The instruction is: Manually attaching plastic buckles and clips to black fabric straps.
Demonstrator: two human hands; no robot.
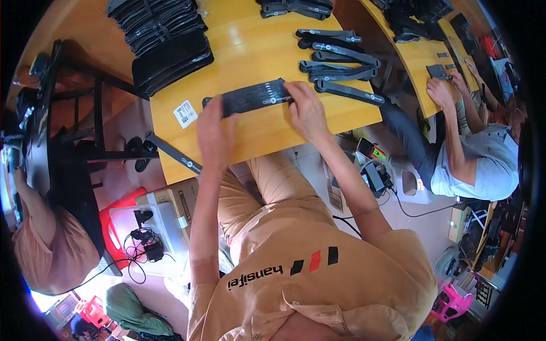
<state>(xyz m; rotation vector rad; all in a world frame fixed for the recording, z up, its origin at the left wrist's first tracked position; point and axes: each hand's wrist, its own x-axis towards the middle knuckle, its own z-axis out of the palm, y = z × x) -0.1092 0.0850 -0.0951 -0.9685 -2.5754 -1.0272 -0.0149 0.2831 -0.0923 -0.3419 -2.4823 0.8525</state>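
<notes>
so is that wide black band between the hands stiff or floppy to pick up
The wide black band is probably floppy, since it looks thin and cloth-like. That thinness suggests it is light too. Its broad, flat shape seems unlikely to roll.

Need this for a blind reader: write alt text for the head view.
A person's left hand, blurred, and right hand are at opposite ends of a flat black strip on a yellow table. Stacked black pieces lie beyond at left, dark straps at right.
</notes>
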